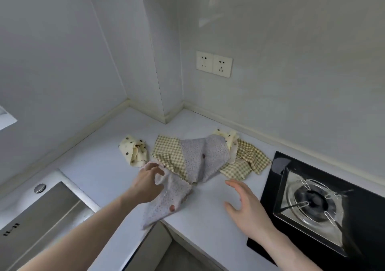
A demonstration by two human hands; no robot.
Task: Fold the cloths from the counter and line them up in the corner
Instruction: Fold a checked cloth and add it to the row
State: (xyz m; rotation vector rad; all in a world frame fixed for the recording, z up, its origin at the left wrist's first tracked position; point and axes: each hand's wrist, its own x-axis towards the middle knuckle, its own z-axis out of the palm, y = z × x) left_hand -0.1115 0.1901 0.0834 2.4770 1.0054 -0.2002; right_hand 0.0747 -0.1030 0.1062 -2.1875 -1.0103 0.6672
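Several crumpled cloths lie in a heap on the white counter. A cream polka-dot cloth sits apart at the left. A green checked cloth lies under a grey speckled cloth, with another cream dotted cloth and a checked cloth behind to the right. A second grey speckled cloth stretches toward me and hangs over the counter's inner corner. My left hand curls its fingers and thumb round that cloth's far edge. My right hand hovers over bare counter, fingers spread.
A steel sink is set into the counter at the left. A black glass gas hob lies at the right, close to my right hand. A wall pillar juts into the back corner, with two sockets above.
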